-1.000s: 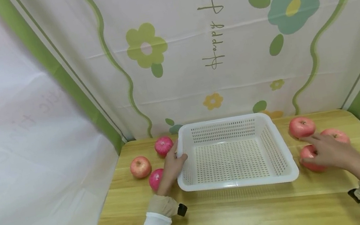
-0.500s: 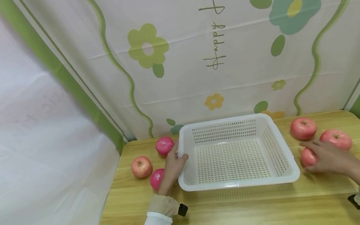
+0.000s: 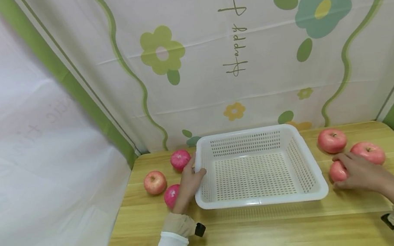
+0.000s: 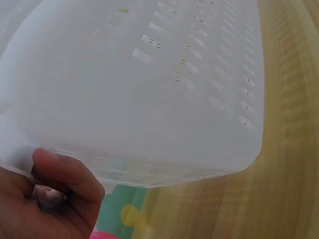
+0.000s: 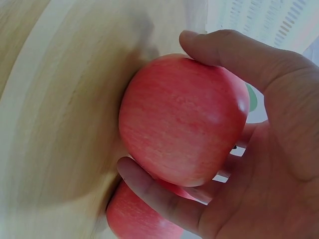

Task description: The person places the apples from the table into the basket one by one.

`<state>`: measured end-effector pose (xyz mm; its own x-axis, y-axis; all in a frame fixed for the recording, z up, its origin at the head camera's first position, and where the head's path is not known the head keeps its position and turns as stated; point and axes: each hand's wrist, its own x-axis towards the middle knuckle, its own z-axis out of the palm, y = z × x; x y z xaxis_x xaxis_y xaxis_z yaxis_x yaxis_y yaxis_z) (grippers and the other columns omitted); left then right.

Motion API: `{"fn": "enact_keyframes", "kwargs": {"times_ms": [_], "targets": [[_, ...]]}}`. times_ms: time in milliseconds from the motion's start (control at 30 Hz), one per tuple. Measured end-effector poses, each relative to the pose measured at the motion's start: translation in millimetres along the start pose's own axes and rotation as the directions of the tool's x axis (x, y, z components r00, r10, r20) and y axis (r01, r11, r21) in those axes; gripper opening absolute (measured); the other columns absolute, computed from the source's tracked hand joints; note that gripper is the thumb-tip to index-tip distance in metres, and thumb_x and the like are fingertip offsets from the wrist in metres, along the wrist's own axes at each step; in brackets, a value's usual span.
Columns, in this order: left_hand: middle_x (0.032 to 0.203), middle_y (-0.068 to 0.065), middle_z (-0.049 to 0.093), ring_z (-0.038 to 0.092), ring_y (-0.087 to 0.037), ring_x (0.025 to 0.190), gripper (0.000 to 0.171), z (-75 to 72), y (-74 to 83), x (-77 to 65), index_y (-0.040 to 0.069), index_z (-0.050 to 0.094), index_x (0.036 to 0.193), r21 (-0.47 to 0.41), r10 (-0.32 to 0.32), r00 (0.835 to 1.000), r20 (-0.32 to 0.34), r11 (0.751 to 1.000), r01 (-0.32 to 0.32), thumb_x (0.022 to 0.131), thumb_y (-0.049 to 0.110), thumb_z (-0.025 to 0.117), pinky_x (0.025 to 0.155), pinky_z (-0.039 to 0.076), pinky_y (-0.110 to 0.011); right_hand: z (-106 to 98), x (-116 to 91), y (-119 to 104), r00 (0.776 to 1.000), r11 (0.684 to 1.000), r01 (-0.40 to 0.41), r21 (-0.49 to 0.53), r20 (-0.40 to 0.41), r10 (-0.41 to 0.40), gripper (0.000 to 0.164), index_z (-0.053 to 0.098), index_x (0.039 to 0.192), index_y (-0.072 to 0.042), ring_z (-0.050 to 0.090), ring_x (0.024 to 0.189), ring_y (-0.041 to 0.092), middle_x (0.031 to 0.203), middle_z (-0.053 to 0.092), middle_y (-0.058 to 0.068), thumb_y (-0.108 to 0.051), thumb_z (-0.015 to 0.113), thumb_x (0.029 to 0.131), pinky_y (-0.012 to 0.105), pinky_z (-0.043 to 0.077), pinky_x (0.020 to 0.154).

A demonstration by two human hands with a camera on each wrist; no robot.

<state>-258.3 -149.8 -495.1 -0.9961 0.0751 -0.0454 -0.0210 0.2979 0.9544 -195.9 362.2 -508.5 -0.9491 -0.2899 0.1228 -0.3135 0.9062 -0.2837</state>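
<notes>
A white perforated plastic basket [image 3: 258, 202] stands in the middle of the wooden table. My left hand [image 3: 189, 181] grips its left rim; in the left wrist view the thumb and curled fingers [image 4: 70, 174] pinch the edge. To the right of the basket, my right hand [image 3: 364, 172] holds the nearest red apple [image 3: 338, 172]. The right wrist view has thumb and fingers curved round this apple [image 5: 182, 119], which appears to rest on the table. Just beyond it are two more red apples, one at the back [image 3: 332, 140] and one farther right [image 3: 368, 153].
Left of the basket lie a yellowish-red apple [image 3: 154, 182] and two bright pink round fruits, one farther back [image 3: 180, 160] and one partly behind my left wrist [image 3: 171, 195]. A white flowered curtain [image 3: 207, 90] hangs behind the table [image 3: 258, 244].
My right hand has come down from above the right-hand apples and wrapped round the nearest one. The left hand stays on the basket rim.
</notes>
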Motion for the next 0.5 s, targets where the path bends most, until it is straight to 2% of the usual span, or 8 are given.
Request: {"fn": "enact_keyframes", "kwargs": {"times_ms": [233,500], "targets": [[0.135,-0.031,0.067,0.076,-0.044,0.105,0.073,0.4,1.0,-0.3,0.014,0.029,0.169,0.000,-0.004,1.000,-0.005,1.000,0.004,0.102,0.008,0.059,0.078,0.067,-0.048,0.3,0.2,0.1,1.000,1.000,-0.008,0.005,0.008,0.008,0.081,0.059,0.123,0.010,0.066,0.106,0.050,0.118,0.065,0.032,-0.037,0.096,0.067,0.065,0.055,0.089],[0.137,-0.030,0.066,0.075,-0.044,0.108,0.073,-0.3,-1.1,-0.2,0.014,0.030,0.169,-0.006,0.002,1.000,-0.005,1.000,-0.002,0.102,0.007,0.058,0.080,0.067,-0.049,0.3,-0.1,-1.4,1.000,1.000,-0.009,0.011,0.014,0.009,0.074,0.060,0.120,0.008,0.067,0.099,0.040,0.114,0.067,0.026,-0.036,0.093,0.070,0.059,0.057,0.085]]}}
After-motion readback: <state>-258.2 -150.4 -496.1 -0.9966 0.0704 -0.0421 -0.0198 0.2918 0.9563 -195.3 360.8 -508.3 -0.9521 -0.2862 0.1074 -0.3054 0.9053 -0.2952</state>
